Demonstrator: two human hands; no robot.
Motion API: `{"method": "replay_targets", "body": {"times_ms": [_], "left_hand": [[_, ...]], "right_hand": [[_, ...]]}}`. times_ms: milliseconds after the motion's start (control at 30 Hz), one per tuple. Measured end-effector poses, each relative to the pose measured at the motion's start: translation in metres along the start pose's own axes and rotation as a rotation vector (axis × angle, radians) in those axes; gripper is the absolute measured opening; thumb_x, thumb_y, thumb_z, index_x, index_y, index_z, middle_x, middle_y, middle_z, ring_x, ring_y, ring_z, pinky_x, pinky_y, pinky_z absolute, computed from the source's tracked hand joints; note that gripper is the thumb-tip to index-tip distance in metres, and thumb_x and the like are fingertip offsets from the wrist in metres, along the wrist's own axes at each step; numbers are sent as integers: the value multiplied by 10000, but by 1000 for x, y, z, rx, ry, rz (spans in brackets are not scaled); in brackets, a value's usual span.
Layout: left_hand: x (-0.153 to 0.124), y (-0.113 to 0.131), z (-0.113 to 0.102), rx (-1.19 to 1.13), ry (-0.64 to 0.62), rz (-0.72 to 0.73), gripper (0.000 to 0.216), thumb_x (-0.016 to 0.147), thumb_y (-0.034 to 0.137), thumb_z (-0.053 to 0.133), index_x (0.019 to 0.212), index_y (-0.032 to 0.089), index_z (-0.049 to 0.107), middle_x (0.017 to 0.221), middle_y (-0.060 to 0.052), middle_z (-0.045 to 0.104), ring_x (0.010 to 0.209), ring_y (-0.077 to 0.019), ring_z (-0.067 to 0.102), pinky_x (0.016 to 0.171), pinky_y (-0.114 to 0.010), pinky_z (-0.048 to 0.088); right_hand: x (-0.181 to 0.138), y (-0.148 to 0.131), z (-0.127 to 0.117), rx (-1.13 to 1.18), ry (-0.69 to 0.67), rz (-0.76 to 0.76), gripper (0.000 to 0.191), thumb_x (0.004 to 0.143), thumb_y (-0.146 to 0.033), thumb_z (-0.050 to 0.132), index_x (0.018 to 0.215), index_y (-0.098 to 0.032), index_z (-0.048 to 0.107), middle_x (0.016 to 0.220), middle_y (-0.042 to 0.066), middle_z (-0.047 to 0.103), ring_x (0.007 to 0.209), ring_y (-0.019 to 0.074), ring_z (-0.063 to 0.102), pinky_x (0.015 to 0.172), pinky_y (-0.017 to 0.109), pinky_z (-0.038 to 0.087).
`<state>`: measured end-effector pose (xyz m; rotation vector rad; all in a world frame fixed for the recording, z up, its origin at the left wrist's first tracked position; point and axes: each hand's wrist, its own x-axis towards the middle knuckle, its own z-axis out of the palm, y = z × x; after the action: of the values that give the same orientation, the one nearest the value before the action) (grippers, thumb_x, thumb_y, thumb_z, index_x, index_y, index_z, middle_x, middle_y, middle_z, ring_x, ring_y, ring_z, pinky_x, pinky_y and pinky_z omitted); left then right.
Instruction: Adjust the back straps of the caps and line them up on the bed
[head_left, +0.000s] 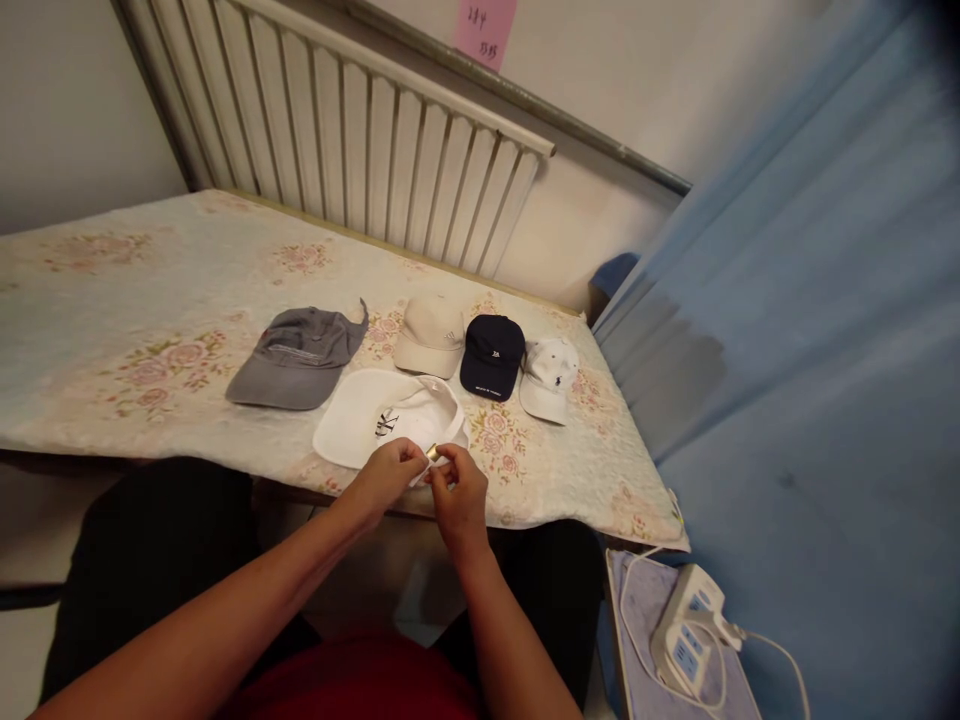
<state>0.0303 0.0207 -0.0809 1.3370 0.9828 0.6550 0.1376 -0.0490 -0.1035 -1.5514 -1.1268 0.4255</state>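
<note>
A white cap [351, 418] with dark letters on it lies at the near edge of the bed, its brim pointing left. Both hands work at the cap's back strap, where a small gold-coloured metal buckle [433, 453] shows between the fingertips. My left hand [391, 470] pinches the strap from the left side, fingers closed. On the right of the buckle, my right hand [460, 492] has thumb and fingers closed on the strap end and buckle. The fingers partly hide the strap, so its exact path through the buckle cannot be seen.
Behind the white cap lie a grey cap [304, 360], a beige cap [429, 335], a navy cap [493, 355] and a small white cap [550, 378]. A flowered cover [187, 290] spreads beneath them. A radiator [360, 140], blue curtain [780, 330] and power strip [686, 630] border the bed.
</note>
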Motion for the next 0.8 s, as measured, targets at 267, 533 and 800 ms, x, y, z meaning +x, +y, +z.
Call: {"method": "replay_targets", "body": {"times_ms": [267,533,800], "left_hand": [[-4,7,-1,-145,-67,-93,187,625,315,600,610,174,477,519,74,473,487,-80,381,501,-215,249],[-2,9,-3,-162,-102,-194,163,589,295,608,593,168,507,481,60,485,452,-75,358,468,-211,212],[1,7,-5,-136,-157,-207,155,604,293,599,575,182,495,466,64,462,444,-79,329,464,-226,193]], "right_hand": [[1,1,6,101,80,71,270,746,-187,578,1010,-225,537,826,-2,608,613,133,581,629,265,477],[-1,3,7,61,102,101,249,739,-158,558,977,-222,523,721,-37,593,576,130,579,600,254,459],[1,5,8,204,96,159,285,714,-144,575,976,-226,499,760,-45,588,547,122,621,560,247,484]]}}
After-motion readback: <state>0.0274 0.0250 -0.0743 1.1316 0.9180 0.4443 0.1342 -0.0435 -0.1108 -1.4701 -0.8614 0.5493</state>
